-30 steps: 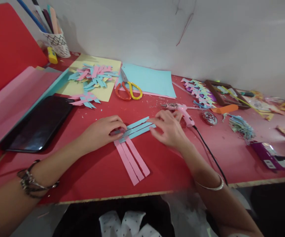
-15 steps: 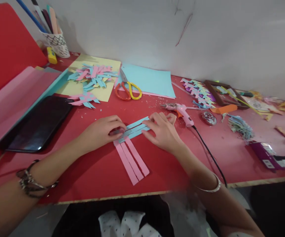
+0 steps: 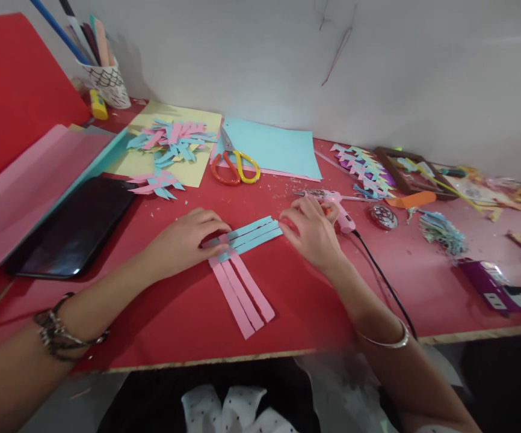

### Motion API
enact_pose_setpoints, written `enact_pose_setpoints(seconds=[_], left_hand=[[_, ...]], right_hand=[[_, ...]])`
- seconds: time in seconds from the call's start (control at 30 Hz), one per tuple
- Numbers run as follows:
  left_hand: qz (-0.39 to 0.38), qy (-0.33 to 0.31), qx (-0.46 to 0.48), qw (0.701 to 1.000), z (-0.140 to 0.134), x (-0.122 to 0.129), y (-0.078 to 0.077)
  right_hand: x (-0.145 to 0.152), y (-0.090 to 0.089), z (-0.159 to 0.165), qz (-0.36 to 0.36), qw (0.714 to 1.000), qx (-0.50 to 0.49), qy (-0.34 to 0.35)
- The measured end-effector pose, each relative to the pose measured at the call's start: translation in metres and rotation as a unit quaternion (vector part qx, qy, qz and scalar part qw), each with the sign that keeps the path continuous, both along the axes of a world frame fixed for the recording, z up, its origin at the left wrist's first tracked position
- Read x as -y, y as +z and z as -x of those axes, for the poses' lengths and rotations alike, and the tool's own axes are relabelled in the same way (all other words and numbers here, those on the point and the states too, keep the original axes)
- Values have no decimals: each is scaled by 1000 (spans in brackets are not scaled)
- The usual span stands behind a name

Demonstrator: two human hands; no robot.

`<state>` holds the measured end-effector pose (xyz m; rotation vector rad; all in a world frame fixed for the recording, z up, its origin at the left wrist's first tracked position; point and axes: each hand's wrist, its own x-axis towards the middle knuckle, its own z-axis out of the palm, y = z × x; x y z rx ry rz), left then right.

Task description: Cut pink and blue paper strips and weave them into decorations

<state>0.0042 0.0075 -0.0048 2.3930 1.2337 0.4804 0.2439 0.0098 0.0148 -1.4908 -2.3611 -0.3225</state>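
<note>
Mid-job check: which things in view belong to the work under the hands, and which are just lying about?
In the work:
pink strips and blue strips, overlapping by the left hand
probably scissors, and the pile of pink, blue and yellow pieces
maybe the glue gun; right hand's contact unclear

Just lying about, it seems:
phone, pen cup, tassel, purple device

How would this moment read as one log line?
left hand: where pink strips meet blue strips; right hand: by blue strips' free ends, contact unclear; glue gun: just beyond right hand

Forearms [image 3: 120, 284] angled inward; left hand [image 3: 221, 237] arched, thumb and index apart; right hand [image 3: 284, 222] bent-fingered.
</note>
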Motion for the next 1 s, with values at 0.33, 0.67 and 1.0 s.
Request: enact_pose_setpoints(seconds=[0.33,0.67,1.0], left_hand=[[-3,-2,-29,1000,4,1,-2],[-8,10,-15,1000,3,0,-4],[28,4,-14,999,2,2,0]], right_hand=[[1,-2,1,-62,991,-95,71],[-1,-1,-2,-44,988,-107,102],[2,-1,-1,-9,989,-120,83]])
